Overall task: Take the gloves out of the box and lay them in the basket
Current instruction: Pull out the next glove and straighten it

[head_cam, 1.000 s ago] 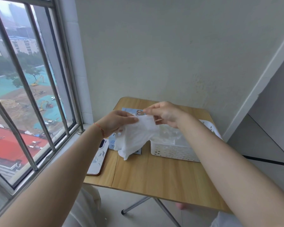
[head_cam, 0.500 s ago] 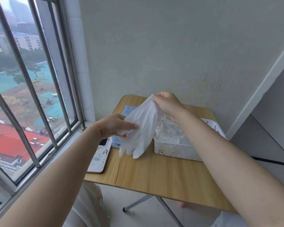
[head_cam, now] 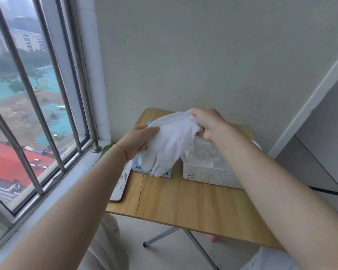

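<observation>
1. Wooden table [head_cam: 183,199] fills the lower middle of the frame; a phone [head_cam: 119,184] lies at its left edge.
2. Left hand [head_cam: 139,142], at frame centre, holds the white glove [head_cam: 170,141] from the left, thumb on top of it and the other fingers hidden under the sheet.
3. Right hand [head_cam: 207,123], just right of centre, has its fingers curled tight on the glove's cuff end, over the basket's far left corner.
4. Between the two hands the glove slopes down to the left, its finger end hanging in front of the box [head_cam: 152,169].
5. Half a second ago the glove hung steeper from a higher right hand; now that hand is lower and the left hand has slid up onto the sheet, spreading it.
6. White perforated basket [head_cam: 209,176] stands right of the box, near it, with crumpled pale gloves [head_cam: 203,154] piled inside.
7. Blue box is mostly covered by the glove; what it holds cannot be seen.
</observation>
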`<action>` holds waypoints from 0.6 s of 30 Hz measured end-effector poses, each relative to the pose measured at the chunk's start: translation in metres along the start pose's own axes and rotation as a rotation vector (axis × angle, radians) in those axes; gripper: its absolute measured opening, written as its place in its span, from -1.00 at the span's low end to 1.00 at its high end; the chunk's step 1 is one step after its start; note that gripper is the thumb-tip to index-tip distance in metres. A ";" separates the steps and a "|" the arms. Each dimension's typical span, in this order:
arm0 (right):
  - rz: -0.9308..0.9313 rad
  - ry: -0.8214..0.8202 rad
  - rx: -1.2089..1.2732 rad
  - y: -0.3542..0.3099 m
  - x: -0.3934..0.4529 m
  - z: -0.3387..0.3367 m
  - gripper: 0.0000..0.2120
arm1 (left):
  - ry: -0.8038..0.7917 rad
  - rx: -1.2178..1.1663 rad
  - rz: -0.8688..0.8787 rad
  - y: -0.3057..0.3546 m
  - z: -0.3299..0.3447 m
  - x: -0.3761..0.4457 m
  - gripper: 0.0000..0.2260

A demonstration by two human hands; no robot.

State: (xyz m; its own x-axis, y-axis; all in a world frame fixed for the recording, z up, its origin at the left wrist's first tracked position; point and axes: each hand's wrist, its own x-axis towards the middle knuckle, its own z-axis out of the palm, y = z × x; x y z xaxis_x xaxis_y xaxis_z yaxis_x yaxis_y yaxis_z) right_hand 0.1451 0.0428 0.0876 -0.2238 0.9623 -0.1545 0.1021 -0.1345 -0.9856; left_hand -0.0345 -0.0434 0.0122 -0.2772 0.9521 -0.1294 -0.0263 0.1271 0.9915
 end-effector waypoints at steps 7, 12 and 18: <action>0.168 0.081 0.053 0.019 0.004 -0.062 -0.75 | 0.000 0.466 0.101 0.023 0.058 0.025 -0.74; 0.188 0.173 0.051 0.036 0.007 -0.125 -0.73 | -0.094 0.833 0.174 0.042 0.114 0.049 -0.79; 0.202 0.238 -0.061 0.066 0.028 -0.169 -0.82 | -0.091 1.219 0.254 0.040 0.167 0.076 -0.74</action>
State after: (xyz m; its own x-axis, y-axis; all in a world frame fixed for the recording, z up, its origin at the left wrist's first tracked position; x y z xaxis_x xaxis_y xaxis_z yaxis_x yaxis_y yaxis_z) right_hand 0.3100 0.1005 0.0294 0.0395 0.9469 -0.3191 0.1809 -0.3209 -0.9297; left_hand 0.1040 0.0804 0.0406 -0.0752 0.9970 0.0156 0.9384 0.0654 0.3393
